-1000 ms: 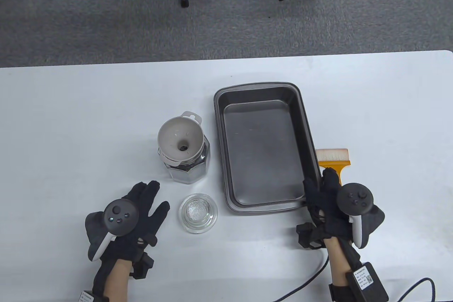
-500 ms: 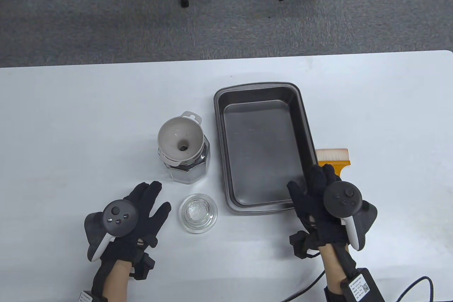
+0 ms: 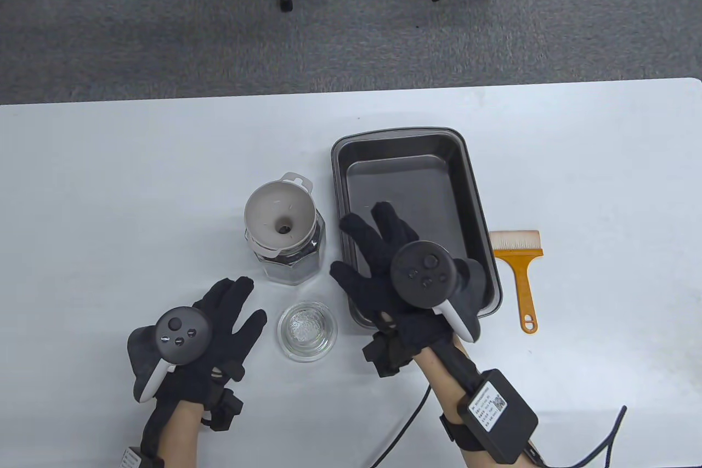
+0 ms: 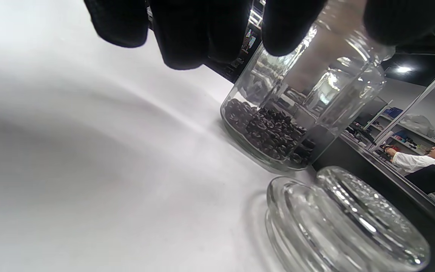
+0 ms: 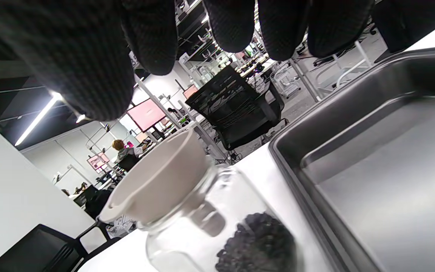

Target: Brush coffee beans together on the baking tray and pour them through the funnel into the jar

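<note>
Your right hand hovers over the near-left corner of the baking tray, fingers spread and straight, holding nothing. Your left hand lies flat on the worktop at 7 o'clock from the jar, fingers relaxed and loosely splayed, empty too.

The jar stands at 9 o'clock of the tray, just beside its left wall. The funnel sits in the jar's mouth, and coffee beans form a dark layer at the jar's bottom. The tray's floor, where it shows past your hand, is bare metal. The glass lid rests on the worktop at 6 o'clock from the jar, between your 2 hands. The brush lies at 3 o'clock of the tray, just beside its right rim, bristles pointing away from you.
</note>
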The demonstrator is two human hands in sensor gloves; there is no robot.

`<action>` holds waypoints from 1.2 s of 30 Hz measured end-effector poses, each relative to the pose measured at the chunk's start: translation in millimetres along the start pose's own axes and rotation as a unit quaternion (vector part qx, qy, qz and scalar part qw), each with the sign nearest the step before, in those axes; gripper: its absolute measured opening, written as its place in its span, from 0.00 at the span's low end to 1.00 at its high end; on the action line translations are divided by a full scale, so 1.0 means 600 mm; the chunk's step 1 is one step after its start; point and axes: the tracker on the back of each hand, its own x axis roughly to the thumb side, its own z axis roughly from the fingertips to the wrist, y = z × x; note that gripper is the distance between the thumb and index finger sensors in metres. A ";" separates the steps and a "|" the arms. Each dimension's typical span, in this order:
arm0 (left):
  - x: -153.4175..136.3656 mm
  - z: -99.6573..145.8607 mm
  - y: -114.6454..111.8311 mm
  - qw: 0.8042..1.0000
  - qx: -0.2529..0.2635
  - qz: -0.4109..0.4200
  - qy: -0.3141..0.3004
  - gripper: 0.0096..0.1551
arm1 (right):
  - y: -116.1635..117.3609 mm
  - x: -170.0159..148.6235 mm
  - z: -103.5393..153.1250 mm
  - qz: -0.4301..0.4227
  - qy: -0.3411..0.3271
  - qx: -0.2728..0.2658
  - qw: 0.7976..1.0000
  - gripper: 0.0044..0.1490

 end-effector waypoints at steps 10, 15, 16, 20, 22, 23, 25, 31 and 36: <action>0.005 -0.005 -0.004 1.000 -0.012 0.012 -0.011 0.42 | 0.064 0.047 -0.058 0.048 0.012 0.050 0.998 0.44; 0.007 -0.005 0.000 1.000 -0.008 0.015 -0.017 0.42 | 0.078 0.047 -0.070 0.066 0.020 0.051 0.996 0.41; 0.007 -0.005 0.001 1.000 -0.007 0.018 -0.018 0.42 | 0.082 0.046 -0.072 0.069 0.022 0.052 0.996 0.41; 0.007 -0.005 0.001 1.000 -0.008 0.016 -0.017 0.42 | 0.094 0.044 -0.078 0.078 0.022 0.063 0.995 0.39; 0.008 -0.005 0.001 1.000 -0.009 0.017 -0.016 0.42 | 0.099 0.045 -0.080 0.082 0.020 0.060 0.995 0.37; 0.008 -0.005 0.001 1.000 -0.010 0.017 -0.016 0.42 | 0.100 0.045 -0.080 0.084 0.020 0.058 0.995 0.36; 0.008 -0.004 0.001 1.000 -0.009 0.016 -0.015 0.42 | 0.103 0.046 -0.081 0.090 0.020 0.051 0.994 0.34; 0.008 -0.005 0.001 1.000 -0.011 0.015 -0.013 0.42 | 0.103 0.042 -0.081 0.095 0.023 0.035 0.995 0.29; 0.009 -0.005 0.001 1.000 -0.012 0.011 -0.012 0.42 | 0.096 0.038 -0.081 0.075 0.020 0.025 0.997 0.28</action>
